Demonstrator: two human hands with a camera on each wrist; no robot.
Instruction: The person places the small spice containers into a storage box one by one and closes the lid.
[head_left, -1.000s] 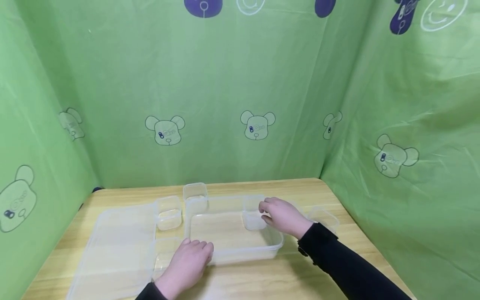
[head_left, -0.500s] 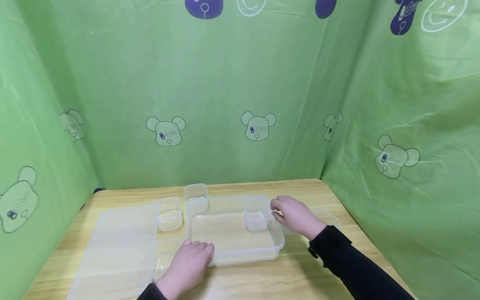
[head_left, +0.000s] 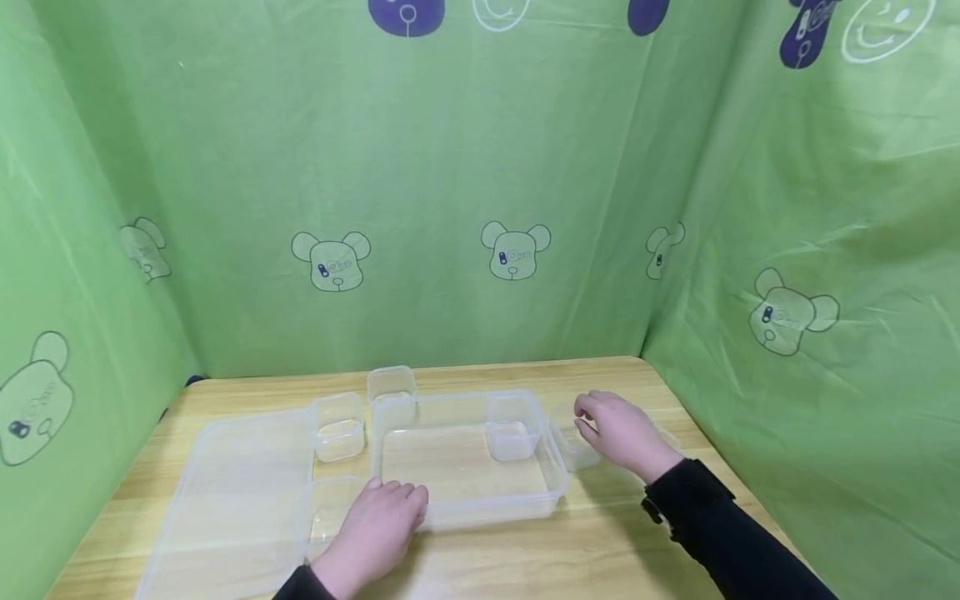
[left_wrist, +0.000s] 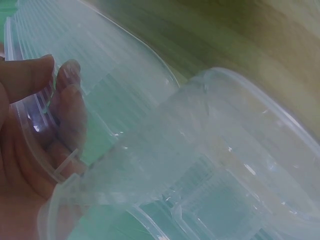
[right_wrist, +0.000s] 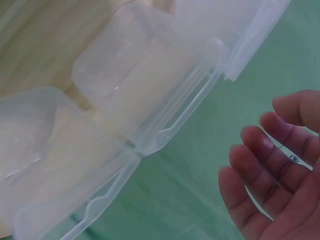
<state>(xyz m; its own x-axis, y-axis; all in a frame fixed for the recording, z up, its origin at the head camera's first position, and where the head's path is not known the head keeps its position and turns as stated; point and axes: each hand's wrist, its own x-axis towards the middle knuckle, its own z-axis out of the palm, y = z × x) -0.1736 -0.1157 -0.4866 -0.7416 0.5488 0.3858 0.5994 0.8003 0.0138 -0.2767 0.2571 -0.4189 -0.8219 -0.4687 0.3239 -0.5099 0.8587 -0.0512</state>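
A large clear plastic container (head_left: 465,508) stands mid-table with a small square clear container (head_left: 512,442) inside its right end. At its near left corner my left hand (head_left: 382,525) grips the rim; the left wrist view shows thumb and fingers (left_wrist: 70,95) on either side of the clear wall. My right hand (head_left: 618,429) hovers right of the large container, above another small clear container (head_left: 577,450) that it partly covers. In the right wrist view its fingers (right_wrist: 235,195) are loosely bent and hold nothing, apart from the containers' rims.
Left of the large container lies a wide flat translucent lid (head_left: 232,500). Small clear containers (head_left: 339,429) stand along the lid's right side, and one more container (head_left: 390,383) stands behind. Green printed cloth (head_left: 420,167) walls the wooden table (head_left: 510,567) at back and sides.
My right hand has moved right, from over the small container inside the large one to over the small container outside. The left hand has stayed in place.
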